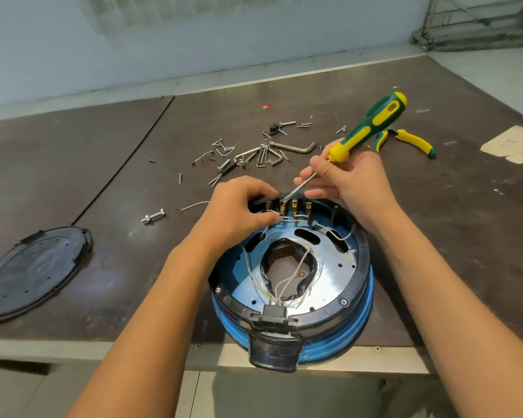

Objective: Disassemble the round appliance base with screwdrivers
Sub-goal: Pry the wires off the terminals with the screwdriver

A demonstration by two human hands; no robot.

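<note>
The round blue and black appliance base [338, 282] lies open side up at the table's near edge, with white wires and a row of brass terminals [293, 208] at its far rim. My right hand [354, 182] grips the green and yellow screwdriver [372, 125] near the bottom of its handle; the shaft slants down-left with its tip on a terminal. My left hand [239, 206] rests on the base's far-left rim, its fingers pinching a white wire beside the terminals.
A black round cover [34, 270] lies at the left on the dark table [118, 176]. Loose screws and hex keys [260, 152] are scattered behind the base. A bolt [153, 217] lies to the left, and yellow-green pliers [408, 140] at the right.
</note>
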